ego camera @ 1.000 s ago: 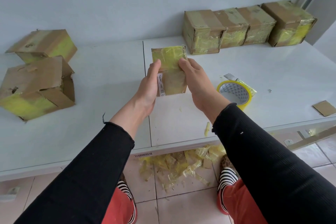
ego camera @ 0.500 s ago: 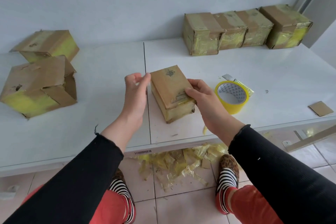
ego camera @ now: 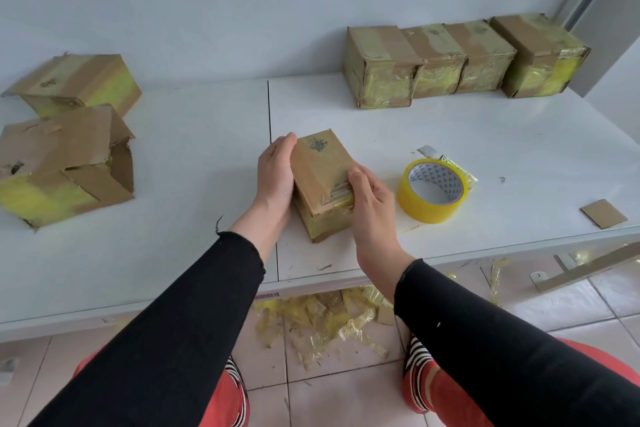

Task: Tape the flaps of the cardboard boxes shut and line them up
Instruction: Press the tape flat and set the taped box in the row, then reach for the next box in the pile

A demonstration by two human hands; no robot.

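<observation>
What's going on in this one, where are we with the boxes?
A person is working on a small cardboard box standing on the white table. The left hand lies flat against its left side; the right hand holds its near right edge. A yellow tape roll sits just right, untouched. Four taped boxes line the back wall; two boxes wait at left, the nearer one with loose flaps.

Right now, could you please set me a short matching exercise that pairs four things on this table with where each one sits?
Things:
1. tape roll
2. small box
3. row of four boxes
4. torn open box

Places:
A. between the left hand and right hand
B. left side of the table
C. against the back wall, right
D. just right of the right hand

Pairs: 1-D, 2-A, 3-C, 4-B
</observation>
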